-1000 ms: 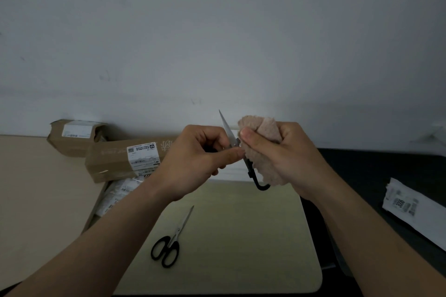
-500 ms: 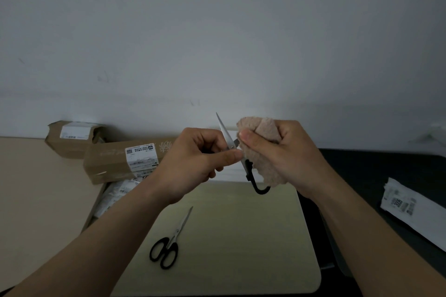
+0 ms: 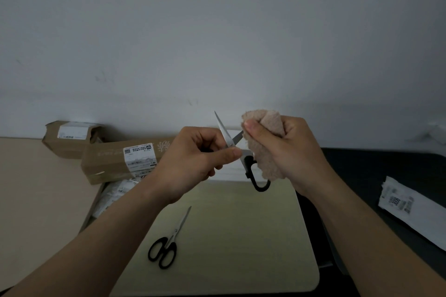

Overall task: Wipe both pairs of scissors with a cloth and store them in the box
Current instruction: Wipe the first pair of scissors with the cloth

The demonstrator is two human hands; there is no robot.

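Note:
My left hand (image 3: 196,157) holds a pair of scissors (image 3: 225,136) up in the air near its pivot, blades spread apart and pointing up. One black handle loop (image 3: 259,182) hangs below. My right hand (image 3: 287,149) grips a folded beige cloth (image 3: 265,142), which is wrapped round the right blade; only the base of that blade shows. A second pair of scissors (image 3: 170,242) with black handles lies closed on the pale green mat (image 3: 241,236), tips pointing away from me.
Two brown cardboard boxes with white labels, one (image 3: 111,159) and another (image 3: 70,135), sit at the back left against the wall. Plastic-wrapped parcels (image 3: 113,196) lie beneath them. A white labelled bag (image 3: 410,210) rests on the dark surface at right.
The held scissors' blades have spread apart, and the cloth in my right hand has slid up along the right blade. The scissors on the mat have not moved.

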